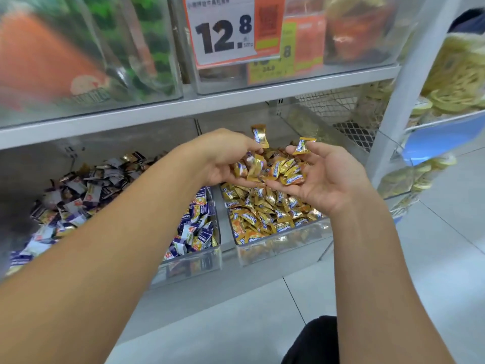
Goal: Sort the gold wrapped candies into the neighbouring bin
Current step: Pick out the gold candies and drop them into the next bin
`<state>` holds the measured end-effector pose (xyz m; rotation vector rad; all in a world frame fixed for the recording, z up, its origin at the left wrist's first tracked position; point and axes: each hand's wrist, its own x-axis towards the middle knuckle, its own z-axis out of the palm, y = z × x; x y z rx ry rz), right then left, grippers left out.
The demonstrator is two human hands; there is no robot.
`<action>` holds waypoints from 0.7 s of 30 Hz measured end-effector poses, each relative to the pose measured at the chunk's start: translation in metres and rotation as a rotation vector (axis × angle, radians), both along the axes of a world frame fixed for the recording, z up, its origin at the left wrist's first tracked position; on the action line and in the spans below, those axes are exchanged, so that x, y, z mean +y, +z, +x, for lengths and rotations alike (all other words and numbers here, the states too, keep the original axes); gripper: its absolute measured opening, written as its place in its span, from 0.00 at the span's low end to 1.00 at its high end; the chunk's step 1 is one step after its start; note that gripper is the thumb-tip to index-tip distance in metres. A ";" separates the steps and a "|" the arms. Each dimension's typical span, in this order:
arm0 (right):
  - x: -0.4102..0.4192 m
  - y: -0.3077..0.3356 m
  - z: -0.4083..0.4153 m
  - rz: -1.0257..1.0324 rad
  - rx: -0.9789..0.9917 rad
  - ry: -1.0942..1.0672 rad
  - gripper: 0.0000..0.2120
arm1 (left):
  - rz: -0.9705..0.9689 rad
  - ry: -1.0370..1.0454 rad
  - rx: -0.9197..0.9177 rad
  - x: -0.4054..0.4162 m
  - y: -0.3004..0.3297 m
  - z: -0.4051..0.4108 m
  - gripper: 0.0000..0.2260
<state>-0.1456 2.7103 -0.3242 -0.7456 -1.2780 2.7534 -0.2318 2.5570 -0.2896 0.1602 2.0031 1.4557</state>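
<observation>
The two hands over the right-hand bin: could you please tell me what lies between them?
In the head view, a heap of gold wrapped candies sits cupped between the left hand and the right hand.

I see two bins side by side on the lower shelf: the left bin and the right bin, each holding wrapped candies. My hands, left and right, meet above the right bin, cupping a heap of candies. A price tag hangs on the shelf above.
</observation>
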 end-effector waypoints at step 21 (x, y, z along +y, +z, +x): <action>-0.159 0.008 0.023 1.771 0.422 0.553 0.13 | -0.411 -0.140 0.855 -0.223 -0.038 0.056 0.10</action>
